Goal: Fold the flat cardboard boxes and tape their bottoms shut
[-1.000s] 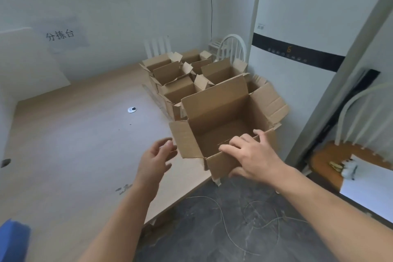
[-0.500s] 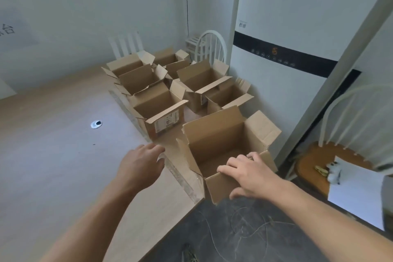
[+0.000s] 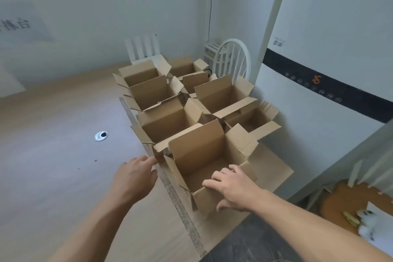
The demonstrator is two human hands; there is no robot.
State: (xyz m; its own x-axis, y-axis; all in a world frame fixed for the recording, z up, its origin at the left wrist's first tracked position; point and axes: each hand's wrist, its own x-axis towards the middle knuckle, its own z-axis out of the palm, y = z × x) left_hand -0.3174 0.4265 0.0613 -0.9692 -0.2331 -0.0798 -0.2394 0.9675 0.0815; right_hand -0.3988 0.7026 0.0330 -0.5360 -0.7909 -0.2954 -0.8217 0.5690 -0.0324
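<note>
- Head view: the right hand (image 3: 231, 189) grips the near wall of the nearest box (image 3: 200, 151). Its fingers are hooked over the rim into the box and its thumb is on the outside face.
- That box stands upright at about 6 o'clock from the frame's centre, top open and all four flaps raised. It is over the table (image 3: 53, 166) near its front right edge; whether its bottom rests fully on the surface cannot be told.
- The left hand (image 3: 136, 176) is at 9 o'clock of the box, fingers loosely extended and holding nothing. Its fingertips lie just beside the box's left flap; contact cannot be told.
- A metal strip (image 3: 170, 185) runs along the tabletop between the left hand and the box, from 11 o'clock to 5 o'clock.
- The other folded boxes (image 3: 161, 121) stand open in two rows packed close together, reaching from the held box toward 12 o'clock.
- A round metal grommet (image 3: 101, 135) sits in the tabletop at 10 o'clock of the left hand, well apart from the boxes.
- A tall white appliance (image 3: 319, 123) with a dark control band stands at 2 o'clock, and a white chair (image 3: 234, 59) shows behind the far boxes at 12 o'clock.
</note>
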